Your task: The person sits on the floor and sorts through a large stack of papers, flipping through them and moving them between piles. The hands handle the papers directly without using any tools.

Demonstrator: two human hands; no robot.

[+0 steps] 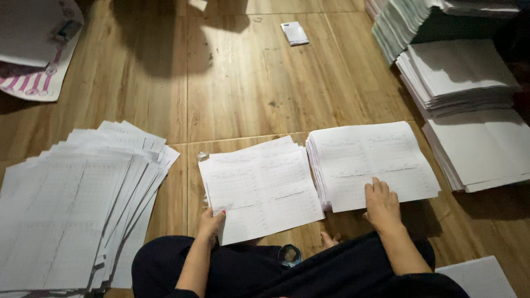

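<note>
— How do my hands sit?

— My left hand [210,223] reaches forward from the lap, fingers pinched on the near edge of the middle sheets [262,187]. My right hand [382,203] lies palm down, fingers together and flat on the right stack [368,162].

— Which way do the papers run?

— Both lie landscape on the floor [250,89], long axis left to right, slightly tilted. The sheets spread ahead of my left fingers; the stack extends beyond my right fingertips. A fanned pile [65,212] lies well left.
</note>
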